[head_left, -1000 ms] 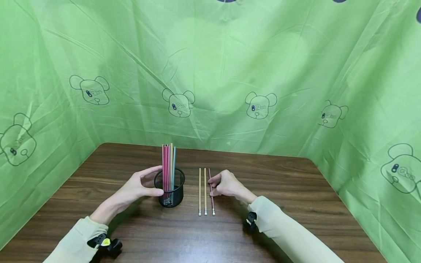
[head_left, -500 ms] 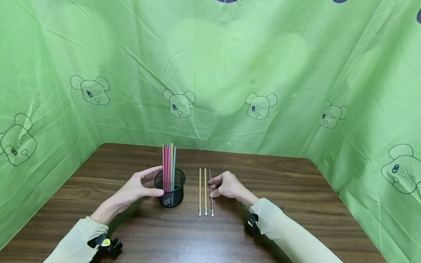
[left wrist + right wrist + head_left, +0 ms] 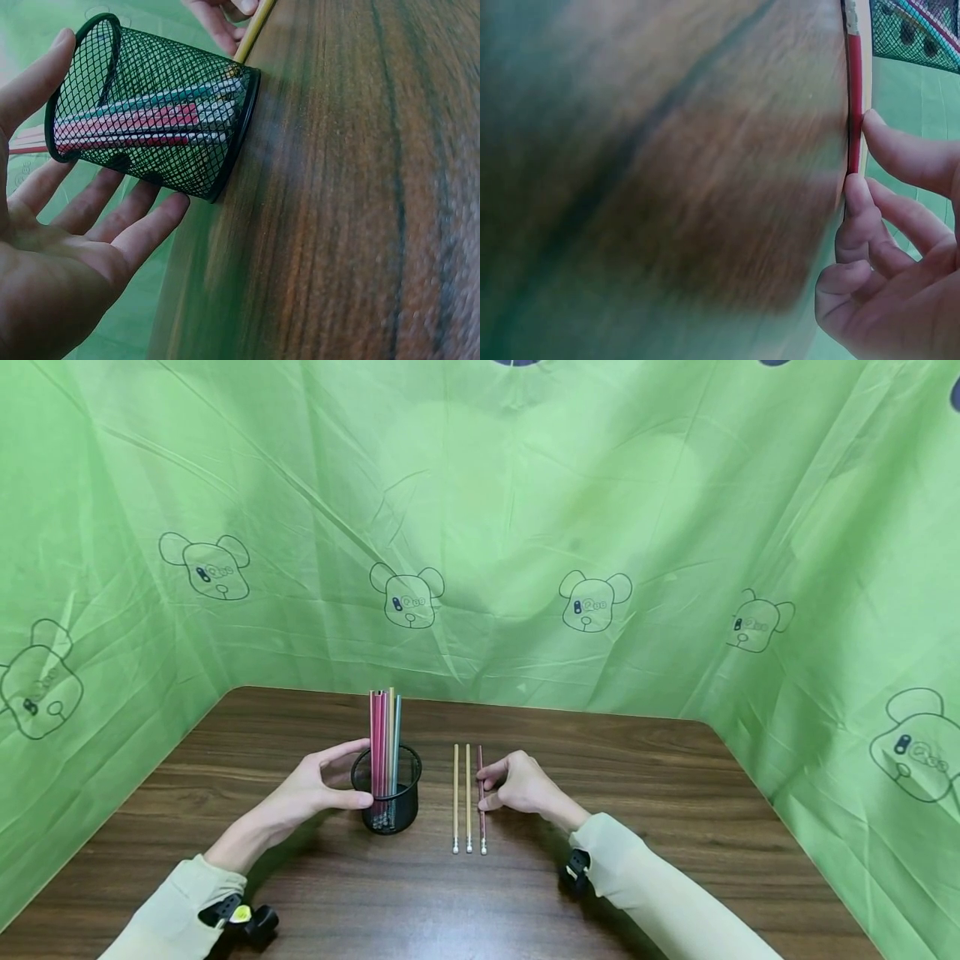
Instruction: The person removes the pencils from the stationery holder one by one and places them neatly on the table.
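Note:
A black mesh cup (image 3: 400, 810) stands on the table holding several pencils (image 3: 381, 739), pink, blue and yellow. My left hand (image 3: 303, 792) curves round its left side, the thumb at the rim and the fingers behind; in the left wrist view the fingers lie along the mesh (image 3: 161, 105). Two yellow pencils (image 3: 456, 793) lie side by side to the right of the cup, erasers towards me. Beside them lies a dark red pencil (image 3: 482, 827), which my right hand (image 3: 525, 785) pinches between thumb and fingers. The right wrist view shows the red pencil (image 3: 856, 97) flat on the wood.
The brown wooden table (image 3: 645, 752) reaches back to a green cloth (image 3: 495, 527) with bear-head drawings, which hangs behind it and on both sides. Black devices are strapped at both wrists, over pale sleeves (image 3: 660, 885).
The dark red pencil's eraser end has shifted slightly left, so that it lies nearly parallel to the yellow ones. My right hand has barely moved; my left hand and the cup have stayed still.

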Action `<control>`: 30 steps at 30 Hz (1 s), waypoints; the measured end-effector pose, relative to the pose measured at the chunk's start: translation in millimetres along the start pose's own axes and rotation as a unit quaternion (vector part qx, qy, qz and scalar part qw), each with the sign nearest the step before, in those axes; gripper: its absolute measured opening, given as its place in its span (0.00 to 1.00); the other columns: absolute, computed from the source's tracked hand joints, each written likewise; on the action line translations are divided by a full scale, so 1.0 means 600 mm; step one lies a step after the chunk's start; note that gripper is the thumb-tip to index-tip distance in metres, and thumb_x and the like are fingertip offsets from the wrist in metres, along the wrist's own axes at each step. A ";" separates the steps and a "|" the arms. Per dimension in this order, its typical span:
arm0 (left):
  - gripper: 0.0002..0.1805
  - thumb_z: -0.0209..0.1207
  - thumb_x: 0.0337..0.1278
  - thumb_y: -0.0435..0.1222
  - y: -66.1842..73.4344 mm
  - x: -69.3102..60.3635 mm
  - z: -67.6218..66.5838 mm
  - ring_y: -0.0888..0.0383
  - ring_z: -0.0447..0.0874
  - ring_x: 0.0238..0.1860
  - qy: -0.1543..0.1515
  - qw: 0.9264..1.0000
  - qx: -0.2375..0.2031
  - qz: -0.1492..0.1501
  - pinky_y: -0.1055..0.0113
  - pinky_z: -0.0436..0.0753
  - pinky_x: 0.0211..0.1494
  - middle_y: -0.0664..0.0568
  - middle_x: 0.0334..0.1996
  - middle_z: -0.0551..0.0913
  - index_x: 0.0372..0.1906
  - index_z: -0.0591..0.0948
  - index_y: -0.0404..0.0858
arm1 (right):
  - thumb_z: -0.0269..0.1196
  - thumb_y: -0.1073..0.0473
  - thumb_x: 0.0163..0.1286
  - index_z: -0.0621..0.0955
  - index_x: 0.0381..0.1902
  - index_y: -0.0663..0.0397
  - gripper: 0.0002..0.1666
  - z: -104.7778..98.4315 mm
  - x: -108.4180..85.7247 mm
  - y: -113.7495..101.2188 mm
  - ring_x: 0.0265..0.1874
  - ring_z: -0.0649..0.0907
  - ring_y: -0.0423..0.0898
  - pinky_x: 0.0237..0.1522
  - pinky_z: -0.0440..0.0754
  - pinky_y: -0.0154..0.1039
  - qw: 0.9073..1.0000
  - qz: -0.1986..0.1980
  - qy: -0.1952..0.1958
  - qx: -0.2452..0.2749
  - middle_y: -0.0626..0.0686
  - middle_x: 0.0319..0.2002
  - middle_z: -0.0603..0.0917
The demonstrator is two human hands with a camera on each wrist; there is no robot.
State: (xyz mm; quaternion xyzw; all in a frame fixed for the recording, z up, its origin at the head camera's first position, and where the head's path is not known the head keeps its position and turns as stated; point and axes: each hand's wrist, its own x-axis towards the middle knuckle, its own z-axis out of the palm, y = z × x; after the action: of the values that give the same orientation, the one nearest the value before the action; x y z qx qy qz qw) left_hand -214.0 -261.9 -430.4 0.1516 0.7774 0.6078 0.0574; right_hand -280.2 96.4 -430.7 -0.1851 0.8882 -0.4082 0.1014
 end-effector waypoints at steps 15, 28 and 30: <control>0.46 0.75 0.58 0.36 0.000 0.000 0.000 0.38 0.71 0.72 0.001 1.000 -0.002 0.000 0.43 0.66 0.69 0.36 0.73 0.72 0.80 0.67 0.39 | 0.84 0.67 0.49 0.91 0.48 0.59 0.26 0.001 0.002 0.004 0.46 0.84 0.46 0.54 0.77 0.43 1.000 -0.003 0.000 -0.011 0.48 0.33 0.90; 0.46 0.74 0.60 0.35 0.001 -0.001 0.001 0.39 0.73 0.70 -0.006 1.000 -0.012 -0.001 0.56 0.73 0.65 0.36 0.73 0.72 0.81 0.66 0.38 | 0.85 0.64 0.49 0.92 0.50 0.55 0.28 0.004 -0.002 0.009 0.47 0.83 0.45 0.55 0.77 0.45 1.000 0.002 0.019 -0.013 0.45 0.33 0.90; 0.46 0.74 0.60 0.35 0.002 -0.001 0.001 0.39 0.73 0.70 -0.006 1.000 -0.012 -0.002 0.56 0.72 0.66 0.35 0.73 0.72 0.81 0.66 0.38 | 0.85 0.64 0.49 0.91 0.51 0.55 0.28 0.004 -0.004 0.009 0.48 0.83 0.45 0.55 0.77 0.45 1.000 0.001 0.022 -0.012 0.45 0.33 0.90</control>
State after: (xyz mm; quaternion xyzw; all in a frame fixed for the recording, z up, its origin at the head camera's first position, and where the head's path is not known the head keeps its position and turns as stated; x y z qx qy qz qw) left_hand -213.5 -261.5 -429.6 0.1528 0.7701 0.6159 0.0650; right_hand -278.7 98.8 -436.1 -0.1763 0.8954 -0.4009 0.0802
